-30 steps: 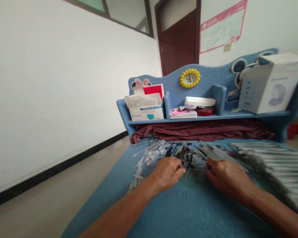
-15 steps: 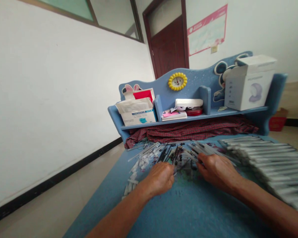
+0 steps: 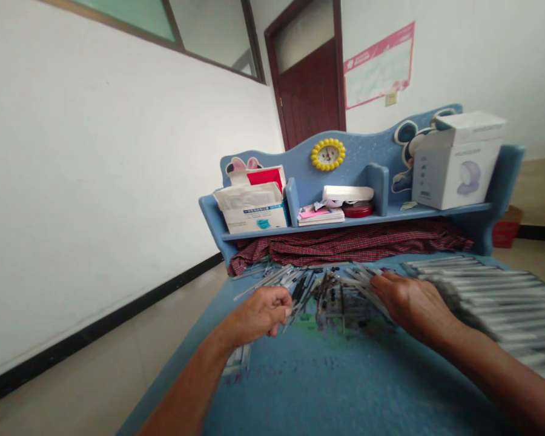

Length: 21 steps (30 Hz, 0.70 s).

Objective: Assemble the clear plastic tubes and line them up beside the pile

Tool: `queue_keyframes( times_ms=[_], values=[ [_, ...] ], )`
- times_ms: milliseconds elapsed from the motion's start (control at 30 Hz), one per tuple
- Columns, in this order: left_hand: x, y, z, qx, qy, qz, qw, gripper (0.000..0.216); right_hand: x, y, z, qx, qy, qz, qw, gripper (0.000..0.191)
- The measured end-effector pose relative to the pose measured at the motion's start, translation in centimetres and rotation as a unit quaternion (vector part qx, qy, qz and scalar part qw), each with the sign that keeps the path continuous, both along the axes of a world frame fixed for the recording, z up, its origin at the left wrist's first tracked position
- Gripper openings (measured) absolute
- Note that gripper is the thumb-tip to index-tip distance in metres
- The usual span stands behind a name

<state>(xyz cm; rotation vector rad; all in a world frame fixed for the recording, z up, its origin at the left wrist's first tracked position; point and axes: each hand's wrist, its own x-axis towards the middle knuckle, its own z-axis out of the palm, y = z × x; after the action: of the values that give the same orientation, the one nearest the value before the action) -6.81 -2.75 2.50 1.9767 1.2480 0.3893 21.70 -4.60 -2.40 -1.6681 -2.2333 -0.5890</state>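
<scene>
A loose pile of thin pen parts (image 3: 331, 290), clear tubes and dark pieces, lies spread across the blue desk (image 3: 345, 387). My left hand (image 3: 261, 313) rests at the pile's left edge with its fingers curled in and pinched on a few of the thin tubes. My right hand (image 3: 409, 303) lies knuckles up on the pile's right side, fingers bent down into the parts; what they hold, if anything, is hidden. A neat row of grey-white tubes (image 3: 495, 297) lies just right of my right hand.
A blue shelf (image 3: 358, 221) stands at the desk's back with a mask box (image 3: 254, 212), a white carton (image 3: 456, 169), papers and a yellow clock (image 3: 327, 154). Red plaid cloth (image 3: 354, 242) lies under it. The desk's left edge drops to the floor.
My left hand has moved left and closed on some tubes at the pile's edge. My right hand has slid slightly forward into the pile. The view has tilted a little.
</scene>
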Motion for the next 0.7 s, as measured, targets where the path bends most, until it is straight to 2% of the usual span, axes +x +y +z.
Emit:
queue_keyframes(
  times_ms=[233,700],
  values=[
    [-0.2,-0.18,0.58,-0.01,-0.001,-0.016,1.0,0.008,0.33,-0.06,-0.02,0.034,-0.011,0.039,0.999,0.016],
    [-0.77,-0.2,1.01,-0.045,0.006,-0.026,0.999,0.014,0.44,-0.02,-0.08,0.024,-0.012,0.081,0.996,0.016]
  ],
)
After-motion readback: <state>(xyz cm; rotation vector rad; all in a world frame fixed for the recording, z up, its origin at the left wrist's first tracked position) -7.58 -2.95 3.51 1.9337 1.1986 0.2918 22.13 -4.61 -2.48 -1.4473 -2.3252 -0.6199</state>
